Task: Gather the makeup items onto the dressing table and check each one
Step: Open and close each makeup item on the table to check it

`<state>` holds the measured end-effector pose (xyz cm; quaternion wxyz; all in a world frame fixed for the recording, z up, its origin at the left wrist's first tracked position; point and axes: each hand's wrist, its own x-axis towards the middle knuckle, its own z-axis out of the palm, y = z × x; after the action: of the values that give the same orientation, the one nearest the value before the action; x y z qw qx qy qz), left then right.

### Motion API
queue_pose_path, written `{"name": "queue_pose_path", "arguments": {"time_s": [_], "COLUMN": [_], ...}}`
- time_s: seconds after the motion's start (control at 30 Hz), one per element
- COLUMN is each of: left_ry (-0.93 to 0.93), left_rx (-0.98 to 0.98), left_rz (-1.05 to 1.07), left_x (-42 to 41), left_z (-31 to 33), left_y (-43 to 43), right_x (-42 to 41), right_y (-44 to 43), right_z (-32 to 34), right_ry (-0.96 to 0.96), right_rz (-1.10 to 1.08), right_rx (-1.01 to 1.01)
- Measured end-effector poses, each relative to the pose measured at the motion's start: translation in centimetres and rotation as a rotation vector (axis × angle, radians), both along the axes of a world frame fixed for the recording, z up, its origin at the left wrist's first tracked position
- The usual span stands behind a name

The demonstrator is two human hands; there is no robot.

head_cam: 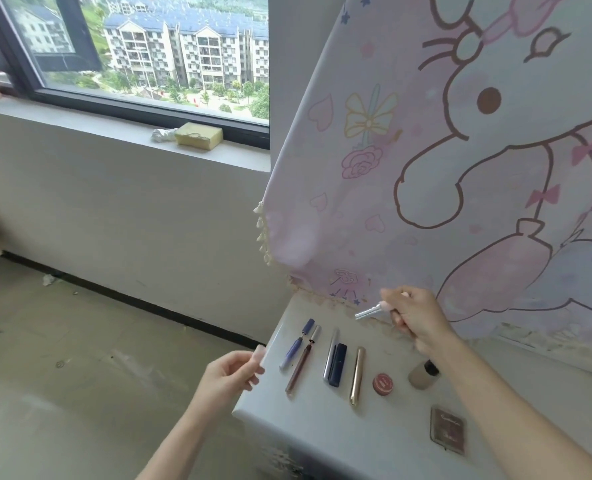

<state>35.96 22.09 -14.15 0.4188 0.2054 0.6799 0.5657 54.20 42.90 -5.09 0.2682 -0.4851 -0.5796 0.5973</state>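
Head view: right hand (415, 317) is gripping a silver wand (369, 311), holding it in the air beyond the red pot (382, 383). Left hand (232, 372) is hovering with curled fingers well left of the red pot, at the dressing table (322, 431) edge; can't tell if it's pinching a pale cap. Hands apart. Blue pen (294, 348), brown pencil (299, 367), navy case (337, 363) and gold tube (356, 375) are lying left of the red pot, with the palette (447, 429) nearer than it. Likely checking: best done by turning the wand slowly, tip off the curtain (426, 168), then laying it in the row.
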Motion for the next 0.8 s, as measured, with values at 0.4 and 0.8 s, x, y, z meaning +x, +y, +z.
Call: {"name": "queue_pose_path", "arguments": {"time_s": [0.4,0.8], "left_ry": [0.001,0.351], "left_rx": [0.094,-0.185], "left_rz": [0.025,-0.178], "left_x": [2.1,4.2], "left_z": [0.0,-5.2], "left_y": [3.7,6.2], "right_x": [-1.4,0.3], "right_y": [-1.5,-2.6], "right_z": [-3.1,-8.4], "right_ry": [0.228,0.135], "right_rz": [0.039,0.004], "right_rx": [-0.284,-0.475]}}
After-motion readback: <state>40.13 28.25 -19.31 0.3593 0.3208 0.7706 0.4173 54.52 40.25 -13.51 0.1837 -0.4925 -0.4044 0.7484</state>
